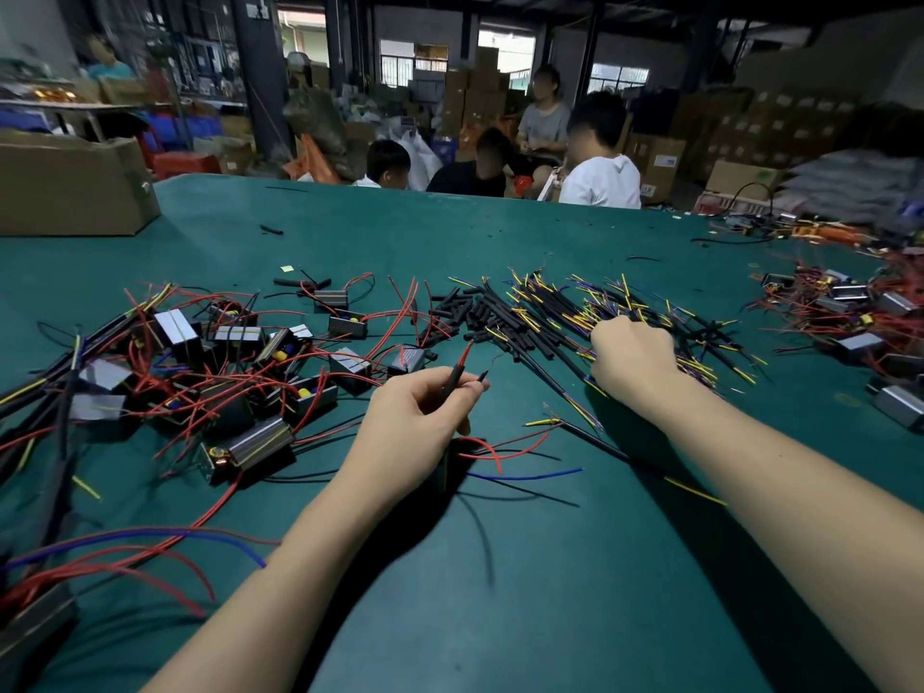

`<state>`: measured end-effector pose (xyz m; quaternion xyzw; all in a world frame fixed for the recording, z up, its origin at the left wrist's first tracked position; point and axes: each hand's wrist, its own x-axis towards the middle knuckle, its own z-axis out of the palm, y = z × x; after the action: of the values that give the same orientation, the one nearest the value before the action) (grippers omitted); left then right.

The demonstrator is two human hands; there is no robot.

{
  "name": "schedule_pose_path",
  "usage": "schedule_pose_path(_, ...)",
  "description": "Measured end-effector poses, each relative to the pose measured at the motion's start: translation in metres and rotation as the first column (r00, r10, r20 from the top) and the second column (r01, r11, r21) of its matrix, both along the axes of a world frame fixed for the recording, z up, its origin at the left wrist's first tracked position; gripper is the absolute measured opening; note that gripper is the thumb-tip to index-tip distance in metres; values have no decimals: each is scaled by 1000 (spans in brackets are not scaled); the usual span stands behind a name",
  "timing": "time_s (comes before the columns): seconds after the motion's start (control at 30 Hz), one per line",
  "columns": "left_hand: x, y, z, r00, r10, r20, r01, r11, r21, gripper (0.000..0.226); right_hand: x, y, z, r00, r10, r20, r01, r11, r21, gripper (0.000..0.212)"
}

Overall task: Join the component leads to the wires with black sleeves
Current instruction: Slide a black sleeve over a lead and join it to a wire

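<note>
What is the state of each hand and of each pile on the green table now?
Left hand: pinches a red lead in a short black sleeve.
Right hand: curled, reaching into the pile of black cables with yellow and blue ends.
Pile of grey metal components with red leads: loose, tangled.

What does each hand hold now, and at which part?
The left hand pinches a black sleeve on a red lead, near its lower end. The right hand is curled in the wire pile; its hold cannot be told.

matt green table mat (pixel 500 252)
</note>
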<state>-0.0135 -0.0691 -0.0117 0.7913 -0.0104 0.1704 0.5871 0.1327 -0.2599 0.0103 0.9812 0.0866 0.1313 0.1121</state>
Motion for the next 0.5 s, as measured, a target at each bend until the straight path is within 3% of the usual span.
schedule_pose_path(0.1, 0, 0, 0, 1000, 10, 0, -10, 1000, 0, 15, 2, -1, 0, 1000, -16, -2, 16, 997, 79, 30)
schedule_pose_path(0.17, 1, -1, 1, 1000, 11, -4, -11, 1000, 5, 15, 4, -4, 1, 999, -50, 7, 44, 941, 336, 25)
schedule_pose_path(0.27, 1, 0, 0, 1000, 12, -7, -12, 1000, 12, 16, 8, -10, 7, 993, -112, -44, 114, 751, 650, 17)
schedule_pose_path(0.43, 0, 1, 0, 1000, 13, 2, -13, 1000, 14, 15, 5, -16, 6, 988, -91, -127, 155, 473, 867, 16)
schedule_pose_path(0.5, 1, 1, 0, 1000, 8, -4, -8, 1000, -1, 14, 3, -17, 7, 986, -102, -128, 154, 310, 938, 15)
